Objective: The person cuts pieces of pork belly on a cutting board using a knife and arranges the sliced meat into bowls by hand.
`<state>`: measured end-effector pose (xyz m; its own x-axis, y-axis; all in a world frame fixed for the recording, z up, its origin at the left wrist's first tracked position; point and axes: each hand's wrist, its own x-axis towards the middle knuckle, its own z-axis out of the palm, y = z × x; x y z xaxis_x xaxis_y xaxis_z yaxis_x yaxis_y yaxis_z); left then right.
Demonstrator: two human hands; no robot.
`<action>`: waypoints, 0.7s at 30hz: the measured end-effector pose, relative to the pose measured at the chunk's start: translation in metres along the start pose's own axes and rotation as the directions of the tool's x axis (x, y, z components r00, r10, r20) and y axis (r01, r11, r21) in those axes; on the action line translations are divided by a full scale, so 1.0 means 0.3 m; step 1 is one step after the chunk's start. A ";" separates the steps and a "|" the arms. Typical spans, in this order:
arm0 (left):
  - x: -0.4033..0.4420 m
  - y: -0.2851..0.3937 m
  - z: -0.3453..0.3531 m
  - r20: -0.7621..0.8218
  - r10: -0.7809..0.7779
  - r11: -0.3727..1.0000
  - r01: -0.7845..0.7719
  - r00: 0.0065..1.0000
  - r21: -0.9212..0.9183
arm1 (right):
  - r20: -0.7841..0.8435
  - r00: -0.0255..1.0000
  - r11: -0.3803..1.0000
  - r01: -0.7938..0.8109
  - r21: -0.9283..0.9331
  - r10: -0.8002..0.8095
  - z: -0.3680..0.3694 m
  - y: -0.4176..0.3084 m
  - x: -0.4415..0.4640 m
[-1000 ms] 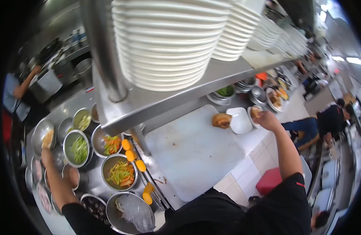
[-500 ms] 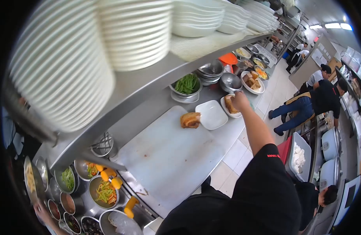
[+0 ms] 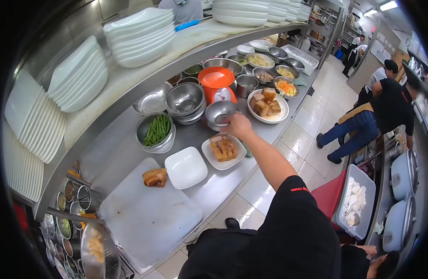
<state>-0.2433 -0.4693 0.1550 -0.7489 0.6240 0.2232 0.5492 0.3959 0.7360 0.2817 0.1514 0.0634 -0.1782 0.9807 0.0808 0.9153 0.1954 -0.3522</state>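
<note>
My right hand (image 3: 238, 125) is closed at the near rim of a small metal bowl (image 3: 219, 112), just beyond a white dish (image 3: 243, 156) that holds scored, browned meat (image 3: 224, 148). An empty square white dish (image 3: 186, 168) lies to the left of it. Another browned meat piece (image 3: 154, 177) rests on the white cutting board (image 3: 149, 211). My left hand is out of view. At the lower left, a tilted metal bowl with pale yellow food (image 3: 96, 246) shows, but what holds it is hidden.
Stacked white dishes (image 3: 142, 39) line the raised shelf. An orange scale (image 3: 217, 83), green beans (image 3: 157, 130) and a bowl of meat chunks (image 3: 268, 106) stand behind. Other people (image 3: 386, 107) work at the right, near a bin of white food (image 3: 355, 200).
The view has swung to the right along the counter. My right hand has gone from the dish of scored meat to the small metal bowl. My left hand has left the view.
</note>
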 end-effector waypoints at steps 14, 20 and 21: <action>0.373 0.759 0.880 0.245 0.593 0.805 -0.560 0.767 -0.195 | -0.320 0.819 0.842 0.530 0.101 -0.477 -0.134 0.022 -0.204; 0.348 1.140 0.989 0.447 0.827 0.313 -0.940 0.341 0.137 | -0.144 0.796 0.766 0.605 0.217 -0.588 -0.073 -0.185 -0.330; 0.350 1.160 0.998 0.488 0.836 0.179 -0.965 0.252 0.191 | -0.130 0.805 0.769 0.593 0.239 -0.579 -0.053 -0.213 -0.349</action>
<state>-0.0198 -0.0642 0.2432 0.4516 0.8166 0.3595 0.8919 -0.4028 -0.2055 0.2476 0.0359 0.0924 -0.6267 0.6743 0.3906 0.5121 0.7342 -0.4457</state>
